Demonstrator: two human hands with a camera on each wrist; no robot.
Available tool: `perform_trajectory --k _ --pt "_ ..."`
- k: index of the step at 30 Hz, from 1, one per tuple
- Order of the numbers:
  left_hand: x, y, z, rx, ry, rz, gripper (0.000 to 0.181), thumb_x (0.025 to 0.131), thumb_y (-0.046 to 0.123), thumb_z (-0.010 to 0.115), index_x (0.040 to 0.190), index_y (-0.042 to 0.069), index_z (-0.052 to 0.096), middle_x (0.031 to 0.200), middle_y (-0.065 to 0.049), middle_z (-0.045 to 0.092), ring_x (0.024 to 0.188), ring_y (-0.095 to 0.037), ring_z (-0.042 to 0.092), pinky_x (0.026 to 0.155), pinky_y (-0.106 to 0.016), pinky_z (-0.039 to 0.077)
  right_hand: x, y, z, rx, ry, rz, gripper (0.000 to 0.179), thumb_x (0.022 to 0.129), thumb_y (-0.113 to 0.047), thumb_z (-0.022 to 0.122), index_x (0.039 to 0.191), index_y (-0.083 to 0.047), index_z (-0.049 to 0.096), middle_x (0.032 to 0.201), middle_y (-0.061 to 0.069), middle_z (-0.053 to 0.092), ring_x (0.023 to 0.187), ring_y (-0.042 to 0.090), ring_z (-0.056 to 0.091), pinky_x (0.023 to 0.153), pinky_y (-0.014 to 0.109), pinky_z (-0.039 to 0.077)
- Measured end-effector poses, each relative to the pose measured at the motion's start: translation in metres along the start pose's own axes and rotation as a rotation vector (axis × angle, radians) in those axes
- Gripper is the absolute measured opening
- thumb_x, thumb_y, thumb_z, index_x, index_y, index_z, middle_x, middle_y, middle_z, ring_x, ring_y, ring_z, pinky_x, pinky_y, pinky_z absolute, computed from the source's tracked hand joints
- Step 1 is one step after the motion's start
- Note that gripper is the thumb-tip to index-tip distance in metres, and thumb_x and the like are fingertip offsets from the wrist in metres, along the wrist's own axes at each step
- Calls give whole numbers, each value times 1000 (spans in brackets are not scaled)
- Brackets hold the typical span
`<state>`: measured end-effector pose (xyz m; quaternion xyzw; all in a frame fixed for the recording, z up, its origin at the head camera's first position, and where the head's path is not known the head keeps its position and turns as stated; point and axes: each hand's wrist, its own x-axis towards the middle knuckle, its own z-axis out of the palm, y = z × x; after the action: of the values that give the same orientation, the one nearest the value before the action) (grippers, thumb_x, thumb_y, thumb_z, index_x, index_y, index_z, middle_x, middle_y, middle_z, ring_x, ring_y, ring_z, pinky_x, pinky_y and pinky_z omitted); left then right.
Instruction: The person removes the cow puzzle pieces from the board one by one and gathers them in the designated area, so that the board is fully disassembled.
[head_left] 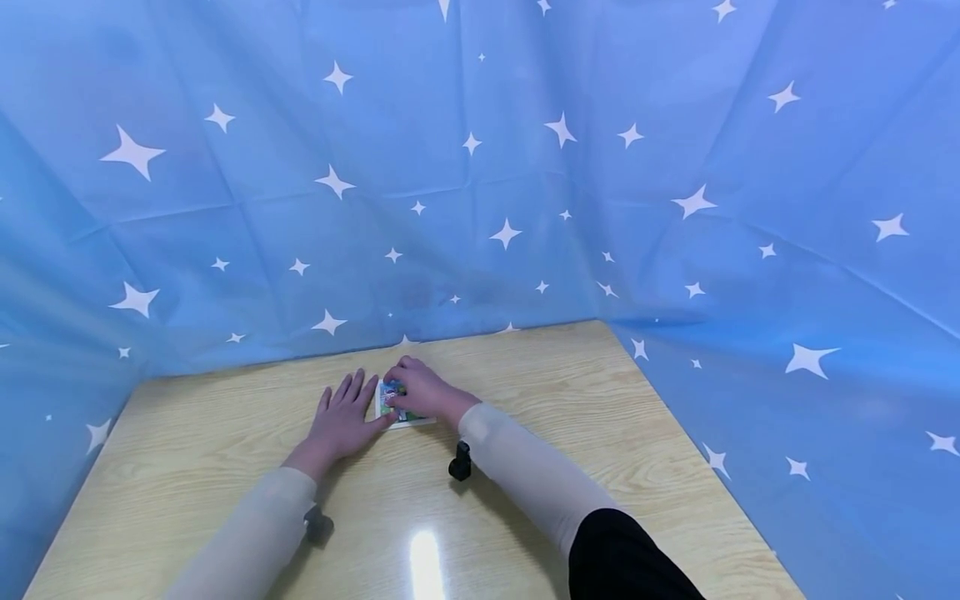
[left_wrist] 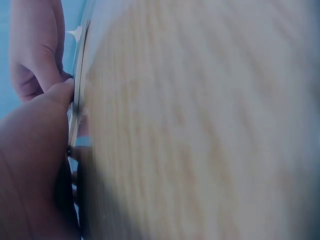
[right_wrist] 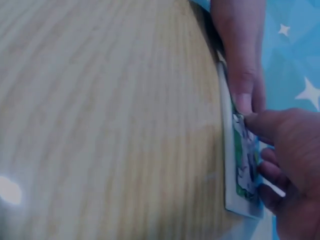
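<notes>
A small flat picture board (head_left: 412, 421) with a white border and a colourful green, blue and purple picture lies towards the back of the table. My left hand (head_left: 345, 425) rests flat at its left side, fingers spread and straight, its thumb on the board's near left corner. My right hand (head_left: 420, 392) bends over the board from the right, covering much of the picture. In the right wrist view its thumb (right_wrist: 262, 122) touches the picture (right_wrist: 245, 160) beside the left thumb (right_wrist: 243, 97), and its other fingers curl at the far edge. I cannot tell whether they pinch a piece.
The light wood-grain table (head_left: 570, 400) meets a blue curtain (head_left: 450, 208) with white stars at the back and sides. Small black cameras (head_left: 461, 461) sit at both wrists, low over the table. A bright light reflection shows on the near tabletop.
</notes>
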<state>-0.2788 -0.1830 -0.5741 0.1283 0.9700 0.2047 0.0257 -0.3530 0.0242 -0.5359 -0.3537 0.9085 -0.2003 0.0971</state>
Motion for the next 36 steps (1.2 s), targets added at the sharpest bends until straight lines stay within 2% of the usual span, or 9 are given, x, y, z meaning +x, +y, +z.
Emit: perform_trajectory --k 7,14,21,28,31,36 --pt "0 1 0 13 -17 -12 101 107 78 46 176 6 26 183 -26 11 168 -49 6 128 -77 0 2 -1 -3 19 -28 3 41 109 -29 74 147 -14 68 137 4 60 125 19 58 109 32 50" --pt "-3 3 -1 7 -19 0 101 107 77 46 175 5 26 182 -28 12 167 -52 7 127 -78 0 1 -1 -4 -5 -68 -23 42 111 -29 73 150 -15 67 135 3 60 117 14 58 101 29 52" --pt "0 4 -1 20 -31 -14 99 108 74 47 176 6 23 183 -26 10 168 -50 6 128 -77 -1 3 -7 -13 -14 -86 -15 41 108 -25 76 146 -13 68 137 5 61 122 17 61 107 29 51" --pt "2 -1 4 0 -27 -5 105 106 81 43 177 6 22 183 -26 10 168 -50 6 128 -77 -1 9 -6 -12 23 -99 21 40 107 -24 79 144 -12 69 138 5 61 122 16 62 108 28 51" --pt "-2 6 -4 1 -32 -7 101 107 76 45 176 4 24 182 -28 12 167 -52 8 128 -78 0 9 -6 -12 46 -97 20 39 106 -23 80 142 -12 69 137 5 61 121 15 62 107 27 52" --pt "-3 11 -10 37 -39 -24 95 110 68 50 176 6 23 182 -26 12 168 -49 8 129 -76 2 11 -5 -11 68 -90 34 39 105 -21 81 141 -12 69 138 5 61 119 15 63 106 26 52"
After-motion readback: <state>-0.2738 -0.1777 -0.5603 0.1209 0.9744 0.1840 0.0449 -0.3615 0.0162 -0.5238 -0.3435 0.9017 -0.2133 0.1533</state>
